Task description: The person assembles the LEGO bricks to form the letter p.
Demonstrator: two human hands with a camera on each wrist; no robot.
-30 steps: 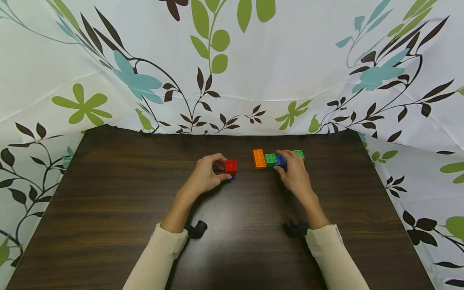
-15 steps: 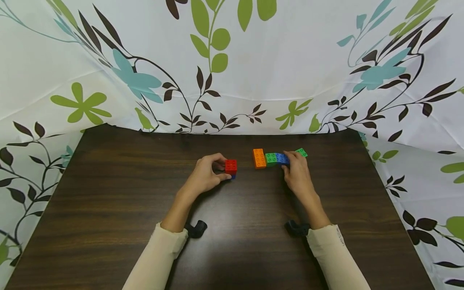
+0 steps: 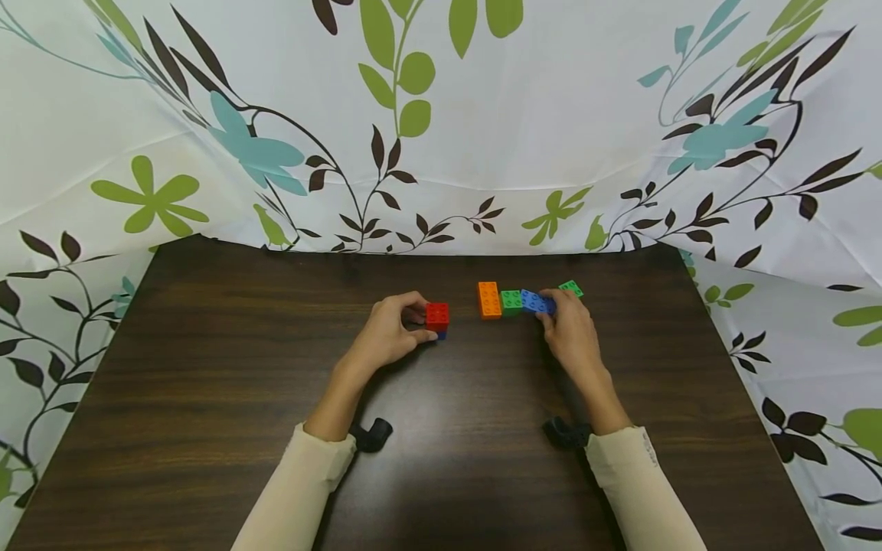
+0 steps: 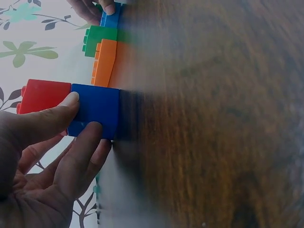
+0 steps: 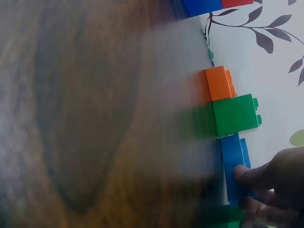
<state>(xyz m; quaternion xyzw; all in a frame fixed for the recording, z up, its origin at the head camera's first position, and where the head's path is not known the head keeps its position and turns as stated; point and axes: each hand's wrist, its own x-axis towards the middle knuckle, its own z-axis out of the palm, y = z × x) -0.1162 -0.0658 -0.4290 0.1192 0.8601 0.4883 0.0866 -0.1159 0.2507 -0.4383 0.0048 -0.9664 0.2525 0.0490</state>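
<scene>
My left hand [image 3: 391, 334] grips a stack of two toy building bricks. The red brick [image 3: 437, 315] sits on top of the blue square brick [image 4: 97, 107], with my thumb where they join. Over on the right, my right hand [image 3: 573, 329] pinches a longer, flatter blue brick [image 3: 534, 300] at its right end. That brick lies at a slight slant, its left end close beside a green brick [image 3: 511, 301]. Left of the green one stands an orange brick [image 3: 489, 300]. Behind my right fingertips another green brick [image 3: 570, 288] shows, partly hidden.
All the bricks are toward the back of the dark wooden table [image 3: 441, 444]. A white cloth [image 3: 565, 99] with a leaf pattern hangs behind it and along the sides. Black straps with mounts [image 3: 372, 435] are on both wrists.
My right hand has moved slightly right along the long blue brick, which has turned to a slant. The far-right green brick has shifted and turned a little. My left hand stays put.
</scene>
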